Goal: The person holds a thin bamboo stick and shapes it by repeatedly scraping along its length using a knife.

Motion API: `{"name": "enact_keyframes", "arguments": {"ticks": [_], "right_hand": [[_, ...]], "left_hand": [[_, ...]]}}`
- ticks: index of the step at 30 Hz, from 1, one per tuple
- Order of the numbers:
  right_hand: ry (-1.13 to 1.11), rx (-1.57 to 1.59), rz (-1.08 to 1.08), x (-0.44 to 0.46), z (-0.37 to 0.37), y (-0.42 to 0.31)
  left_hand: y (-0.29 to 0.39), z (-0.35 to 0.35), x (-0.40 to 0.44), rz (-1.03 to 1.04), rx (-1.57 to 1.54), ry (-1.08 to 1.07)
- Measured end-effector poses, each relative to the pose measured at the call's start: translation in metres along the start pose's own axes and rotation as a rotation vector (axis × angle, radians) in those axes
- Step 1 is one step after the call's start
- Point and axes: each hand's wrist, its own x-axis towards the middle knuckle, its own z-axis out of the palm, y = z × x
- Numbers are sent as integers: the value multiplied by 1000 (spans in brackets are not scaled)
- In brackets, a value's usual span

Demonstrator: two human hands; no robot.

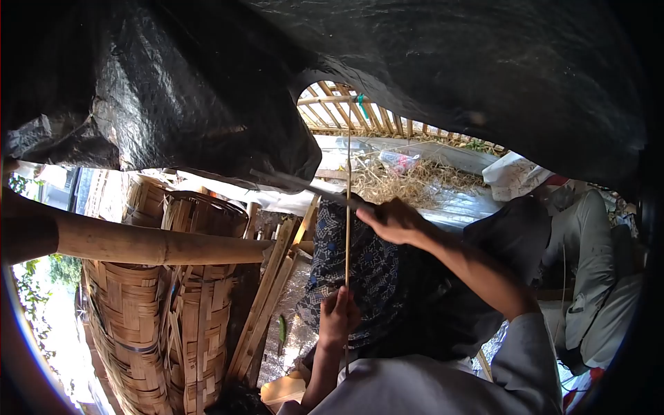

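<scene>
My left hand (339, 315) is closed around the lower part of a long thin bamboo strip (348, 252), which stands nearly upright in the view. Higher up, my right hand (393, 221) grips a knife by its handle, which the fingers mostly hide. The knife blade (304, 185) points to the left and crosses the strip just beside my right hand. Whether the edge touches the strip I cannot tell. Under both hands a dark patterned cloth (370, 263) covers my lap.
Tall woven bamboo baskets (128, 311) stand at the left, behind a thick bamboo pole (159, 245). Split bamboo slats (259, 311) lean nearby. Black plastic sheeting (484, 76) hangs low overhead. Dry straw (387, 180) lies beyond my lap. Grey trouser legs (588, 256) of another person show at right.
</scene>
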Motion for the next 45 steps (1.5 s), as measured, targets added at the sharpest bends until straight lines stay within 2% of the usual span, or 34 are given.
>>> {"name": "enact_keyframes", "arguments": {"ticks": [1, 3, 4, 7, 9, 13, 15, 17, 19, 23, 27, 29, 33, 35, 37, 40, 43, 45], "right_hand": [[73, 18, -67, -12, 8, -6], [31, -230, -193, -21, 15, -5], [125, -321, -230, -28, 10, -9], [125, -330, -282, -23, 10, -1], [168, -366, -242, -18, 14, 1], [215, -466, -338, -7, 17, 9], [246, -425, -219, 0, 13, 12], [425, -432, -280, 8, 7, 19], [354, -459, -252, 4, -1, 11], [424, -392, -281, 12, 9, 18], [308, -336, -64, 15, -7, 9], [398, -289, -100, 20, -6, 17], [297, -398, -139, 13, -5, 13], [278, -267, -104, 14, -1, 11], [151, -236, -92, 13, -2, 9], [64, -324, -169, -10, 10, -5], [154, -485, -374, -28, 19, -6], [166, -536, -369, -20, 13, 2]], "left_hand": [[3, 1, 4, 2, -3, -5], [6, 2, 9, -47, -64, 5], [6, 3, 7, -49, -2, 20], [1, 1, 5, 4, 29, -7], [2, 1, 4, -4, 20, -11], [-1, -3, 4, 0, 34, -1], [-2, 0, -1, -7, 29, 5], [-1, -1, -6, -15, 41, 9], [-3, 2, -6, -7, 19, 4], [1, 0, -9, 23, 58, -3], [-5, -4, -26, 25, 135, 12], [-11, -11, -36, 25, 166, 11], [-16, -15, -40, 21, 123, 28], [-17, -16, -39, 34, 126, 43], [-11, -12, -29, 19, 41, 22], [-3, -6, -15, -19, 18, 44], [-2, -7, -8, -14, 22, 27], [-5, -11, -12, -31, 50, 39]]}}
